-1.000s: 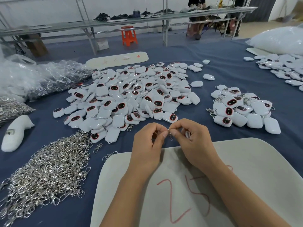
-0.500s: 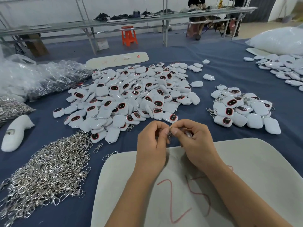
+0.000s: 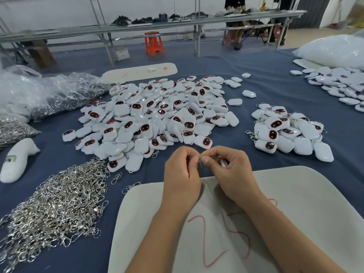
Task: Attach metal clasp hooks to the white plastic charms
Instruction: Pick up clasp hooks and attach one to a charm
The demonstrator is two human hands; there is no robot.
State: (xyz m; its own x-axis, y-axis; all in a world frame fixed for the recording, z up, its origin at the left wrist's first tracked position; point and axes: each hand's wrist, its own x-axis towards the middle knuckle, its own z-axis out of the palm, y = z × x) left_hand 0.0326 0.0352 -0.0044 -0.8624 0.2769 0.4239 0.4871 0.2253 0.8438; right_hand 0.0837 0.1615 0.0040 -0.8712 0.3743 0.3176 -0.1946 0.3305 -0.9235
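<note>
Both hands meet at frame centre, over the far edge of a white tray [image 3: 295,194]. Left hand [image 3: 181,180]: fingers curled, thumb and forefinger pinching a small metal clasp hook [image 3: 200,161]. Right hand [image 3: 228,174]: curled too, pinching the same hook from the other side; a white charm [image 3: 224,163] sits mostly hidden in its palm, so whether the hook is through the charm's loop can't be told.

Writing: red "25" [image 3: 220,239] hand-drawn on the tray. No other legible text.

At 12 o'clock from the hands, big pile of loose charms [image 3: 157,115], white with dark red-rimmed faces. At 2 o'clock, smaller pile of charms with hooks on [image 3: 287,131]. At 8 o'clock, heap of loose hooks [image 3: 59,209].

Surface: blue cloth [image 3: 256,75] over the table. Room: long metal bench [image 3: 157,24] at the back, orange stool [image 3: 154,43] under it.
</note>
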